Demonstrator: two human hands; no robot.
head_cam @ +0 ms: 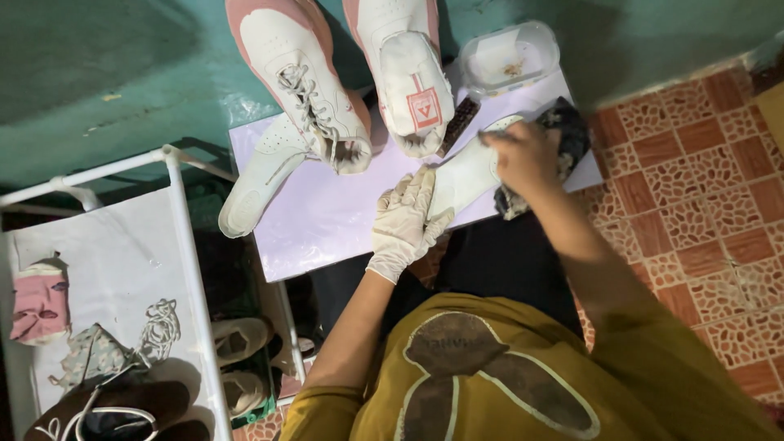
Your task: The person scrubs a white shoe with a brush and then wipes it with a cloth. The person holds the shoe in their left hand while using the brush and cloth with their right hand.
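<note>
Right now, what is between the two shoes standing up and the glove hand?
In the head view, a bare stretch of the pale lilac board lies between the two white-and-pink shoes and the gloved left hand.

On the board [327, 220] lies an insole [467, 173], the gloved left hand [404, 222] on its near end and the right hand [527, 155] with a cloth [563, 135] on its far end. Two sneakers [306, 77] rest at the board's far edge, a plastic tub [510, 57] at its far right corner. Another insole [257, 175] overhangs its left edge; a rack [184, 245] stands left.
</note>
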